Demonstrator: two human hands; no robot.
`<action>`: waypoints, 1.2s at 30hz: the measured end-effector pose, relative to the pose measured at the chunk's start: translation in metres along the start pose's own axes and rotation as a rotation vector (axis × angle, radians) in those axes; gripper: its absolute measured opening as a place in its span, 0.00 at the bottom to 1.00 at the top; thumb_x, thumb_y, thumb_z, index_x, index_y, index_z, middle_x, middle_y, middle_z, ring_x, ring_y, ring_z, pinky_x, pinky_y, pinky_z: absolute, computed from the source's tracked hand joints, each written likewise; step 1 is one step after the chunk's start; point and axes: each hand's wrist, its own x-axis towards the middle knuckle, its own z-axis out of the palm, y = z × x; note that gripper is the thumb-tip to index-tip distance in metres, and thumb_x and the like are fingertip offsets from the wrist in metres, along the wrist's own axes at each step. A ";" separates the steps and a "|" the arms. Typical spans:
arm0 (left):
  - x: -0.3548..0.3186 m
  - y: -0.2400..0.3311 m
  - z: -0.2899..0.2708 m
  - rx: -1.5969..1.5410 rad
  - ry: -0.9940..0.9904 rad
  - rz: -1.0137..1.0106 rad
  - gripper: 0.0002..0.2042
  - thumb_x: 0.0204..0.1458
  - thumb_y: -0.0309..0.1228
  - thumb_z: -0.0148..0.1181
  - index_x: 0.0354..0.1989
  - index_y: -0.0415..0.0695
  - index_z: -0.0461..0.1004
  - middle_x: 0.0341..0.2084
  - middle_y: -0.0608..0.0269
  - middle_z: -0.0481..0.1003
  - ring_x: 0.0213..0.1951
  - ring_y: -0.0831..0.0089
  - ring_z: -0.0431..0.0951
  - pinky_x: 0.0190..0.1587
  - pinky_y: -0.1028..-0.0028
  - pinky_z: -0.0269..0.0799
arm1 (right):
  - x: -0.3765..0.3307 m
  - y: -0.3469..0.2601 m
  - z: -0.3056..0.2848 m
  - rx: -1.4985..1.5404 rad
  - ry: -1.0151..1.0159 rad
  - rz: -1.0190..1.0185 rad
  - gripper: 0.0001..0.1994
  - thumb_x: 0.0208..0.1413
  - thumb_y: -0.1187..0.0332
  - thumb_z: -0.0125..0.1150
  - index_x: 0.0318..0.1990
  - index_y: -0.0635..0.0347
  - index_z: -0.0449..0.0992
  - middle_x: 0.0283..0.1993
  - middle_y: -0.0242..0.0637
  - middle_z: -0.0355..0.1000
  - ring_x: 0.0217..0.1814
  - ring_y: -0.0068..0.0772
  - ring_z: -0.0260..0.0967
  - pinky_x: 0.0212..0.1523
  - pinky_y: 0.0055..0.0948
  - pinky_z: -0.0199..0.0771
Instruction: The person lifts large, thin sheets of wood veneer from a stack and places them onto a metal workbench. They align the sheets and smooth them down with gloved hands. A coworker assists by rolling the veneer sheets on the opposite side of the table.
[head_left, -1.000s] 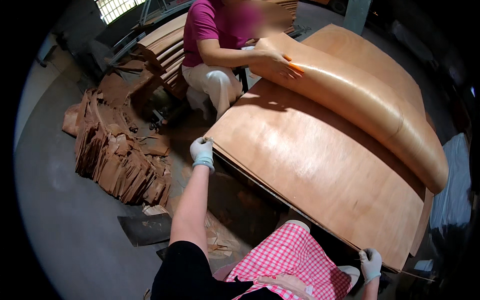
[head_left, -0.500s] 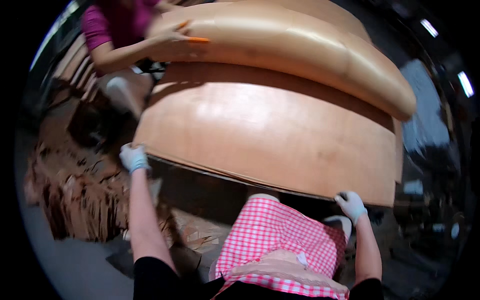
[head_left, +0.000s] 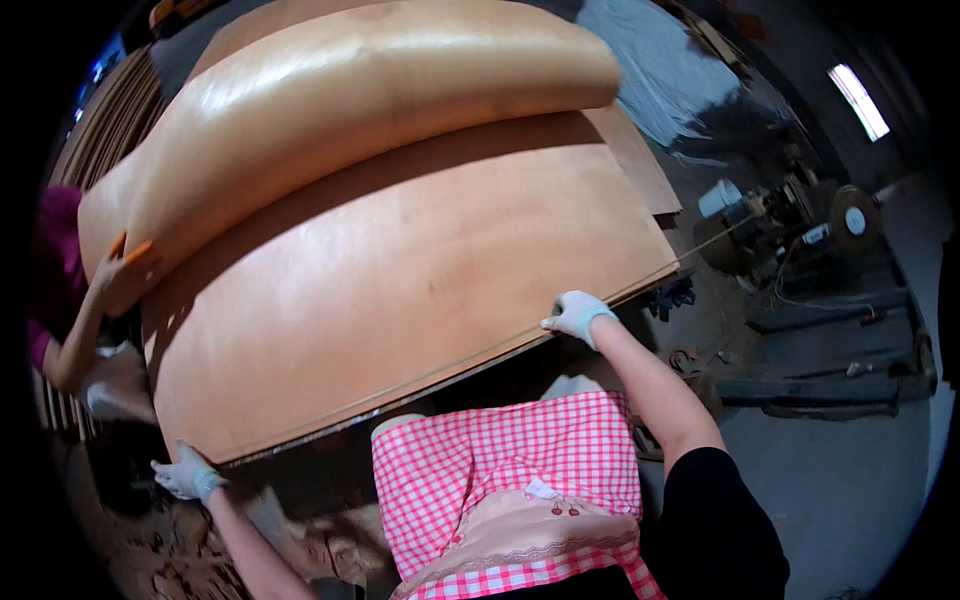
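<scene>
Veneer sheet: large, thin, pale reddish-brown wood with fine grain and a smooth matt face, lying flat on top of a stack of like sheets, its near edge running from lower left to upper right in front of the person.

Curled sheet: a glossier sheet of the same wood, bowed upward in a long roll along the far side of the stack.

Left hand: white-gloved, fingers closed on the sheet's near left corner.

Right hand: white-gloved, fingers pinched on the near edge toward the right.

Co-worker's hand: orange-tipped glove, pressed against the left end of the curled sheet; the body is mostly cut off at the picture's rim.

Apron: pink-and-white check, hiding whatever carries the stack from below.

Machinery: dark, blurred, details unclear.
</scene>
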 end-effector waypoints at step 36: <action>-0.434 0.224 -0.187 -0.628 -0.688 1.272 0.37 0.41 0.42 0.66 0.60 0.37 0.61 0.61 0.43 0.59 0.66 0.49 0.52 0.69 0.55 0.41 | -0.015 0.262 -0.068 0.631 0.872 0.322 0.13 0.57 0.63 0.57 0.40 0.65 0.75 0.41 0.52 0.74 0.44 0.52 0.72 0.46 0.41 0.71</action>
